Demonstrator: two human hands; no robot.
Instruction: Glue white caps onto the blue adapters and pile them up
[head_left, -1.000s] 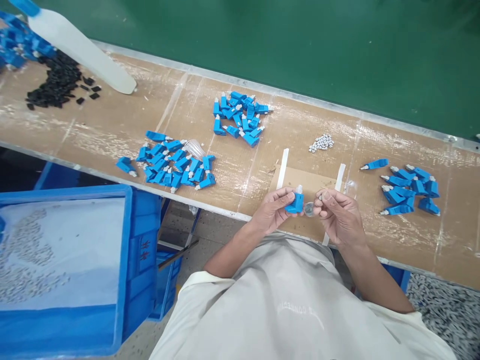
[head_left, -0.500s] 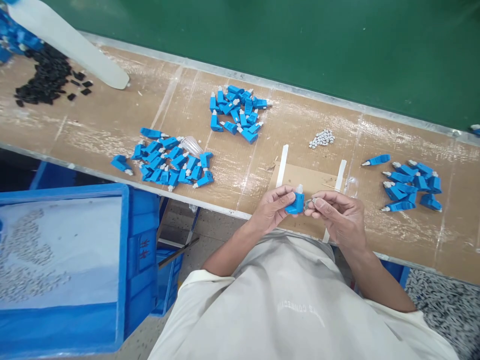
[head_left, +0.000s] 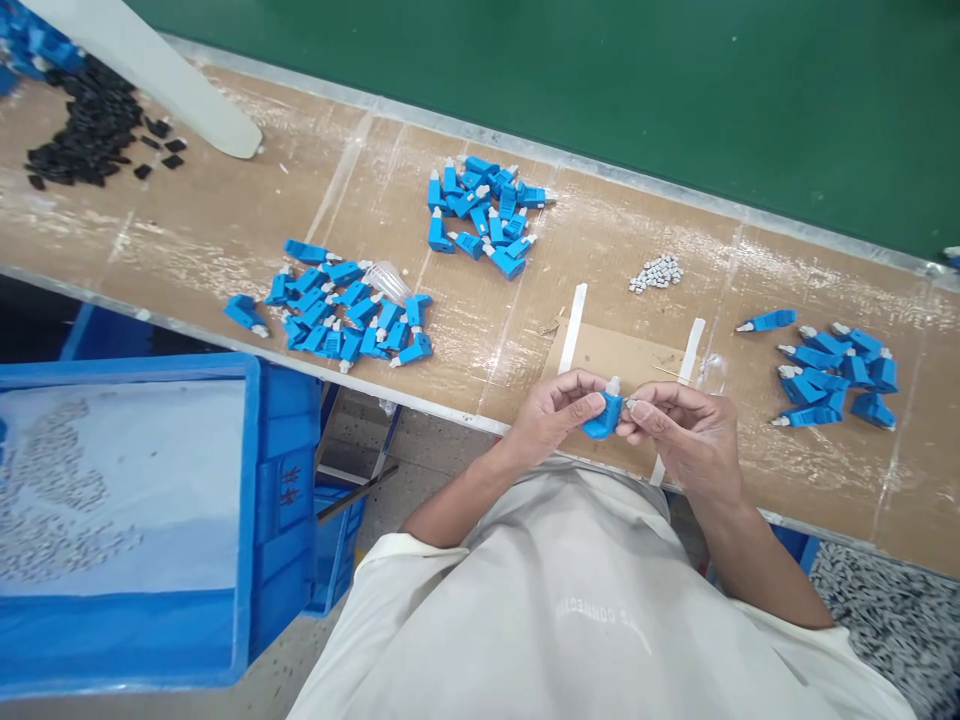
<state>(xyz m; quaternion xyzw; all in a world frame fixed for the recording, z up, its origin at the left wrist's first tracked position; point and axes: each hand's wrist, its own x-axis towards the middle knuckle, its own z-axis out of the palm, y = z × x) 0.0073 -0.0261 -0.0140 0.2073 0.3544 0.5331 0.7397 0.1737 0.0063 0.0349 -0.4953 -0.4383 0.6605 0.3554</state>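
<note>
My left hand [head_left: 559,415] is closed on a blue plastic connector housing [head_left: 602,418], its pale tip pointing away from me. On the housing's right side, my right hand [head_left: 686,430] pinches a small grey piece [head_left: 630,405] between thumb and index finger. That piece is mostly covered by the fingertips, and I cannot tell whether it touches the housing. Both hands are over the near edge of a cardboard pad [head_left: 611,350] taped to the table with white strips.
Blue housings lie in groups at left [head_left: 330,310], centre [head_left: 480,215] and right [head_left: 840,370]. Small grey pieces [head_left: 656,273] form a pile beyond the pad. Black parts [head_left: 86,130] are heaped far left, near a pale bar [head_left: 180,90]. A blue crate [head_left: 251,520] stands at lower left.
The right hand's small piece has come closer to the blue housing's side. The whole view has shifted slightly; both hands keep their grip.
</note>
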